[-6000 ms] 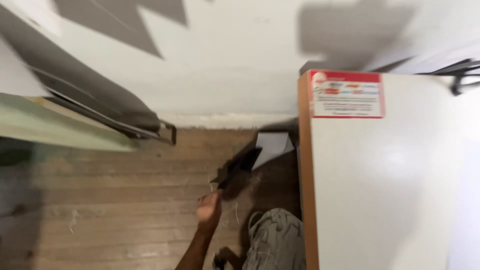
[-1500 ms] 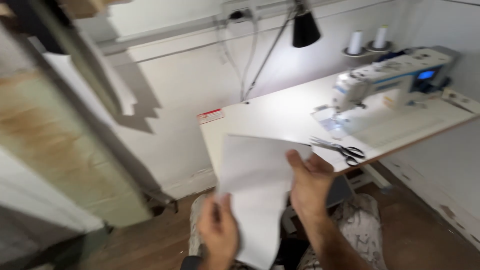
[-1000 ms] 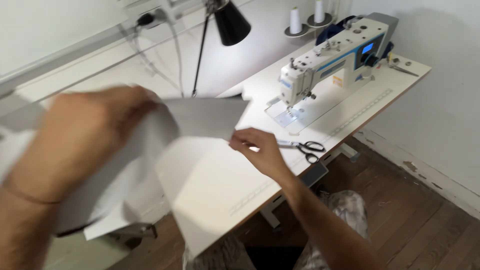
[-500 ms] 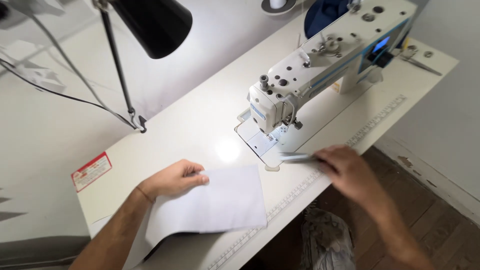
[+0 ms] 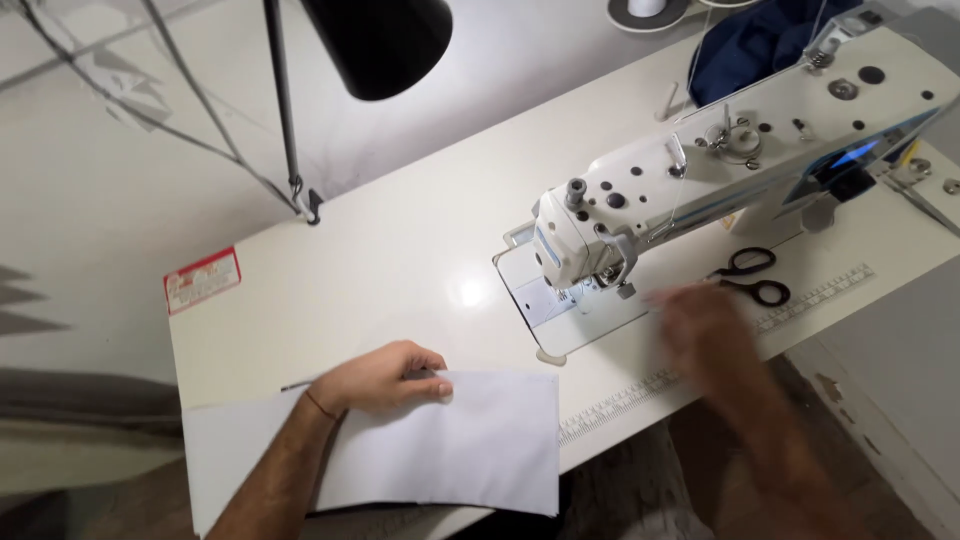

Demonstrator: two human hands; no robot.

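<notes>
The left hand [image 5: 375, 378] lies flat, fingers together, on the white sheet [image 5: 440, 450], whose long axis follows the tabletop [image 5: 400, 250] edge; the blurred right hand [image 5: 705, 335], seemingly open-fingered, hovers nearer the black scissors [image 5: 752, 277].

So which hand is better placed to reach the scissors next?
Probably the right hand: it is blurred, but sits just beside the black-handled scissors near the sewing machine. The left hand rests flat on the white sheet, farther away.
</notes>
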